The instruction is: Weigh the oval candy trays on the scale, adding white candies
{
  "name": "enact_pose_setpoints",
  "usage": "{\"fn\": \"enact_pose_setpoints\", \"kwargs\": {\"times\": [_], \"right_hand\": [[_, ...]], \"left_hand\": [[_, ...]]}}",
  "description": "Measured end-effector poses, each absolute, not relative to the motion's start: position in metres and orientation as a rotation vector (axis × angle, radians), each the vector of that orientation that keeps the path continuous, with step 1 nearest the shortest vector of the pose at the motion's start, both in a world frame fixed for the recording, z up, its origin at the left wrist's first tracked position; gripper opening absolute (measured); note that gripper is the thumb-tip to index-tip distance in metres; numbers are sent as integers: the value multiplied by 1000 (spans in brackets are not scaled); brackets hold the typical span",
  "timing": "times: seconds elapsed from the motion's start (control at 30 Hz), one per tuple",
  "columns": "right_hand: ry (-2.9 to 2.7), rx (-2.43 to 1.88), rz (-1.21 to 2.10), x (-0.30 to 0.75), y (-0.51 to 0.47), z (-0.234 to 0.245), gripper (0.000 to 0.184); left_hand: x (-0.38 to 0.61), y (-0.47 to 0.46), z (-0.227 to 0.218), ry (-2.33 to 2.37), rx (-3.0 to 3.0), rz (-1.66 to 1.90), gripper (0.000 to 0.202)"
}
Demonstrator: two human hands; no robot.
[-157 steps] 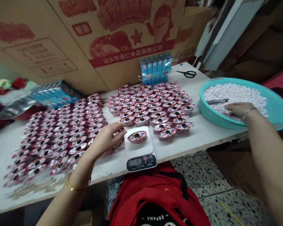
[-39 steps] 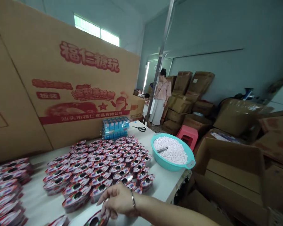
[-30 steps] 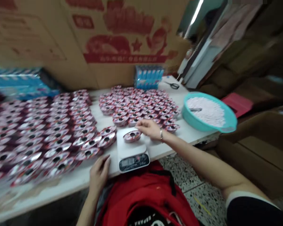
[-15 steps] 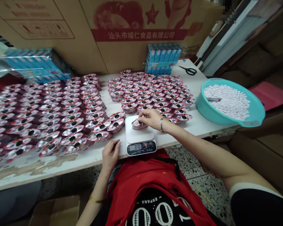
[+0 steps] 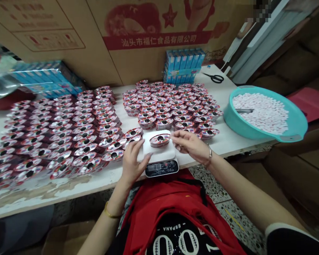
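Observation:
A small red-and-white printed oval box with a dark round hole in its top sits on a white digital scale. The scale's display is lit, but its digits are too blurred to read. My left hand is at the scale's left side, thumb and fingers apart and holding nothing. My right hand is at the right end of the box, its fingers loosely bent and slightly apart. Whether its fingertips touch the box I cannot tell. Many similar boxes stand in rows left of and behind the scale.
At the right of the white table is a turquoise basin of small white wrapped pieces with a metal scoop. Black scissors and blue box packs lie behind. A large carton stands at the back.
My right hand has moved off the top of the box to its right end. My left hand has risen from the table edge to the scale and opened.

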State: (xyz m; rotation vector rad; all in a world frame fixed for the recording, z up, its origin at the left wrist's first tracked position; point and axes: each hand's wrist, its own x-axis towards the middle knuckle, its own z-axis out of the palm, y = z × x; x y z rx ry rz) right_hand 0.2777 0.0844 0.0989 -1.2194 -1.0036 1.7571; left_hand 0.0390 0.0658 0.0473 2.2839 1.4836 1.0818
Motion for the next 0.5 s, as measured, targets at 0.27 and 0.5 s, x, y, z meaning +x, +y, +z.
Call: {"fn": "enact_pose_setpoints", "kwargs": {"times": [0.27, 0.5], "right_hand": [[-505, -1221, 1938, 304, 27, 57, 36], [-273, -1251, 1758, 320, 11, 26, 36]], "left_hand": [[76, 131, 78, 1226, 2602, 496, 37], [6, 223, 131, 1672, 2531, 627, 35]]}}
